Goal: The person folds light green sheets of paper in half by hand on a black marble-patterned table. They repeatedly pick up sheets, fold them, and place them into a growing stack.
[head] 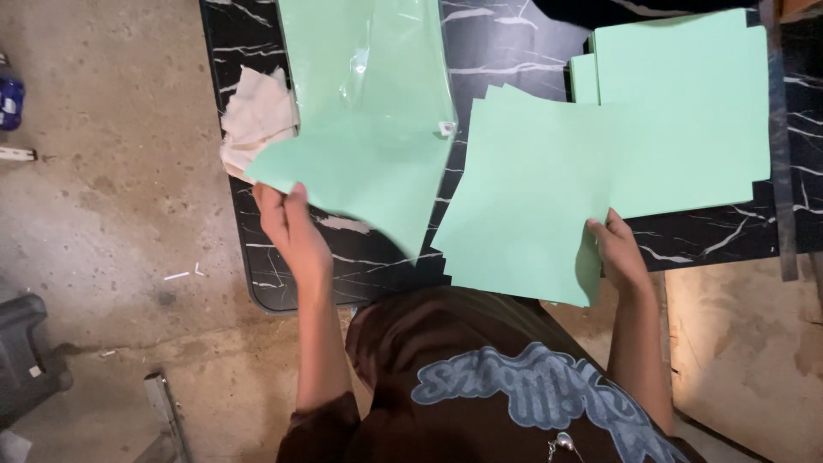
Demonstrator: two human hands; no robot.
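You stood in what looked like a workshop: a bare, stained concrete floor (111, 171) surrounded a black marble-patterned counter (506, 51) stacked with green paper sheets (686, 103).

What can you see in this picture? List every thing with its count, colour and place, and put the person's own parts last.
table: one, black marble pattern with white veins, centre
single sheet: one, mint green, pinched at its corner, left of centre
fanned stack of sheets: one stack, mint green, near edge of table
flat pile of sheets: one pile, mint green, far right of table
clear plastic wrap: one, transparent, over green paper at top
crumpled cloth: one, off-white, left edge of table
floor: grey concrete, left side
dark shirt: one, brown with pale blue print, bottom
left hand: one, holding the single sheet
right hand: one, gripping the fanned stack
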